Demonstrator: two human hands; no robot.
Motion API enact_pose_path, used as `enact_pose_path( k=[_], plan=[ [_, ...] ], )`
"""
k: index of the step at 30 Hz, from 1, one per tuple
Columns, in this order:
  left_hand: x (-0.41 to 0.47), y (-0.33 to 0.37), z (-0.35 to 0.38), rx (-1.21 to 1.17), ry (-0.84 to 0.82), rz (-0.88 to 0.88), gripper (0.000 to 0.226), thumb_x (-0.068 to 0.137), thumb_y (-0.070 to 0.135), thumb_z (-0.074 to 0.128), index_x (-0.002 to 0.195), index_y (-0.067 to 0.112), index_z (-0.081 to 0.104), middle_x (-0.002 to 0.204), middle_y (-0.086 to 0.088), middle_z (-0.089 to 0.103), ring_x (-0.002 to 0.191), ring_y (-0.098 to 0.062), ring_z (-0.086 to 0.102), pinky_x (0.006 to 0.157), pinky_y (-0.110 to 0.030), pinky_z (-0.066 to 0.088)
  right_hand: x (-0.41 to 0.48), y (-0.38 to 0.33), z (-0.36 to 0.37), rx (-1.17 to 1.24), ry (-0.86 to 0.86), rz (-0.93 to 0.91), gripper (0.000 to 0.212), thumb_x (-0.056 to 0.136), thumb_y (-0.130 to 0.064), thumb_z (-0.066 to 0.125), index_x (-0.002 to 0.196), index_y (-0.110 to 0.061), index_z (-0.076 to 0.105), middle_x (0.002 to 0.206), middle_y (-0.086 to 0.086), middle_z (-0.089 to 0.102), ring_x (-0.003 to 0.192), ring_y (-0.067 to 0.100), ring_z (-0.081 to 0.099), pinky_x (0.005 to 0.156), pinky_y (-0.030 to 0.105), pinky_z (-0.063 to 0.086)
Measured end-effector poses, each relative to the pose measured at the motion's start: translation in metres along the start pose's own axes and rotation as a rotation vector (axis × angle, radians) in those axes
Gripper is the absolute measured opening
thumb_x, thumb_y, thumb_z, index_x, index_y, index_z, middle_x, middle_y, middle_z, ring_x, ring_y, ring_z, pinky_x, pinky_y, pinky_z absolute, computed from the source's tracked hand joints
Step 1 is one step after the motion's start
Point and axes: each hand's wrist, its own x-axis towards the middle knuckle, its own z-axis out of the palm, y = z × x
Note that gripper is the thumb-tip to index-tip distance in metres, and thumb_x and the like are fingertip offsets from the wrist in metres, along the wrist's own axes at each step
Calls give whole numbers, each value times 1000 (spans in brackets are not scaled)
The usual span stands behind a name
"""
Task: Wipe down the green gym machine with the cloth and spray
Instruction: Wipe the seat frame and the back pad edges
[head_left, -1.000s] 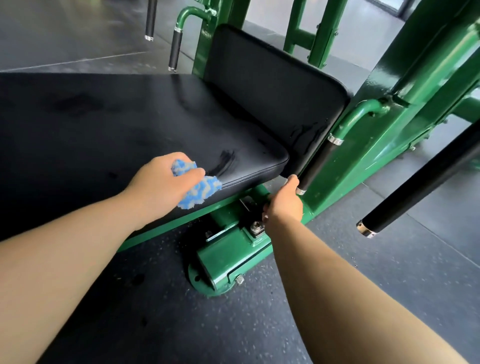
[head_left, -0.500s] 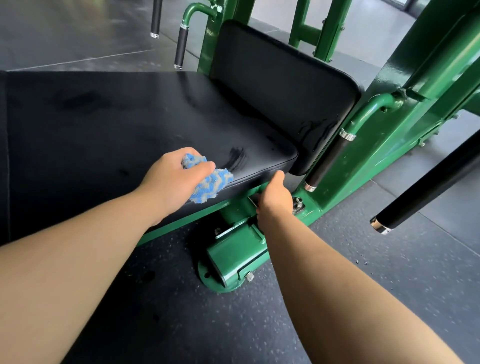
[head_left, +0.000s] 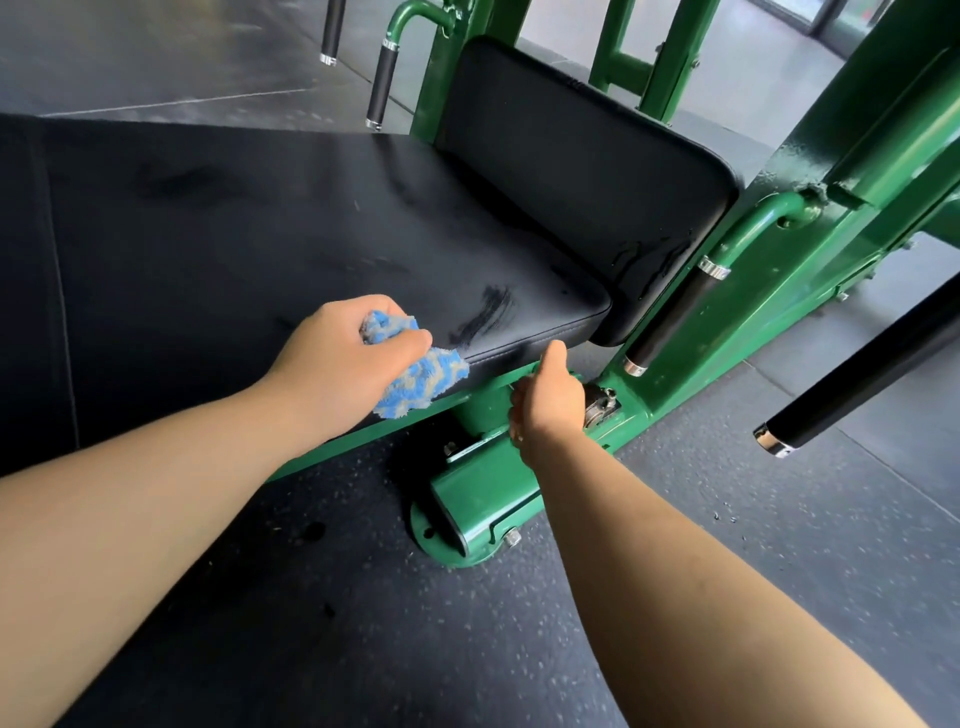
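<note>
The green gym machine (head_left: 831, 218) has a long black padded seat (head_left: 291, 234) and an upright black back pad (head_left: 571, 156). My left hand (head_left: 337, 364) is closed on a blue and grey cloth (head_left: 421, 379), which rests against the seat's near edge. A wet streak (head_left: 483, 317) shows on the seat just beyond the cloth. My right hand (head_left: 545, 400) is curled on the green frame under the seat's corner, next to a metal bolt fitting (head_left: 600, 405). No spray bottle is in view.
A black grip handle (head_left: 670, 317) hangs beside the back pad, and a second one (head_left: 382, 83) hangs at the far side. A long black bar (head_left: 857, 379) juts in from the right. The green base foot (head_left: 478, 509) is bolted to the speckled rubber floor (head_left: 727, 519).
My right hand has slid left along the green frame, away from the grip handle's end, to under the seat corner. My left hand with the cloth has stayed at the seat's edge.
</note>
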Motion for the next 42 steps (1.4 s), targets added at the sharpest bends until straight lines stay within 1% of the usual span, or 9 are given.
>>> enact_pose_path(
  k=[4, 9, 14, 19, 23, 27, 31, 37, 42],
  plan=[
    [-14, -7, -16, -8, -30, 21, 30, 84, 35, 64, 71, 9, 55, 70, -11, 57, 59, -13, 48, 59, -31, 40, -12, 0, 2, 83, -282, 93, 55, 89, -64, 34, 62, -16, 42, 53, -2, 39, 43, 15, 30, 49, 23, 24],
    [-21, -12, -30, 8, -74, 23, 31, 80, 39, 63, 68, 12, 54, 69, -16, 55, 57, -16, 48, 58, -33, 40, -20, 7, 2, 307, -425, 148, 31, 98, -41, 46, 83, -14, 48, 67, 3, 50, 55, 16, 48, 58, 28, 41],
    [-20, -11, -30, 24, -72, 22, 28, 83, 35, 64, 71, 11, 57, 67, -14, 54, 57, -15, 47, 58, -33, 39, -26, 16, -10, 274, -458, 17, 28, 94, -46, 56, 99, -19, 49, 77, 5, 67, 58, 16, 59, 56, 26, 51],
    [-19, -10, -28, 34, -40, 21, 24, 86, 28, 64, 72, 9, 58, 73, -18, 57, 60, -18, 50, 60, -32, 40, -20, 16, -21, 142, -446, -10, 22, 92, -43, 58, 91, -22, 62, 61, -6, 46, 54, 9, 30, 53, 23, 24],
    [-19, -8, -24, 38, -15, 29, 26, 86, 27, 63, 74, 5, 57, 73, -18, 57, 60, -18, 49, 59, -31, 39, -18, 9, -27, 134, -482, -22, 34, 95, -53, 48, 111, -25, 59, 71, 0, 57, 56, 12, 49, 57, 24, 38],
    [-18, -8, -19, 54, 12, 39, 26, 87, 27, 63, 73, 6, 58, 73, -16, 58, 60, -18, 50, 58, -31, 39, -10, 2, -28, 122, -411, 73, 52, 89, -70, 42, 87, -20, 57, 64, -2, 49, 53, 12, 41, 57, 24, 36],
    [-15, -11, -16, 79, 1, 44, 26, 86, 30, 65, 69, 12, 58, 69, -12, 59, 59, -18, 51, 58, -31, 39, 0, 2, -28, 171, -334, 92, 21, 97, -47, 50, 102, -26, 52, 91, 6, 53, 70, 18, 51, 63, 33, 51],
    [-10, -13, -11, 105, 7, 40, 28, 80, 42, 64, 70, 16, 58, 68, -9, 59, 60, -23, 53, 58, -32, 40, 7, -16, -28, 101, -340, 218, 64, 77, -81, 40, 60, -20, 44, 61, -3, 42, 53, 15, 33, 60, 27, 31],
    [-9, -14, -9, 148, 22, 43, 34, 69, 51, 55, 72, 17, 58, 68, -8, 59, 62, -29, 53, 57, -33, 40, 19, -17, -24, -50, -297, 204, 71, 85, -71, 40, 110, -8, 62, 87, 5, 56, 76, 19, 49, 78, 37, 46]
  ],
)
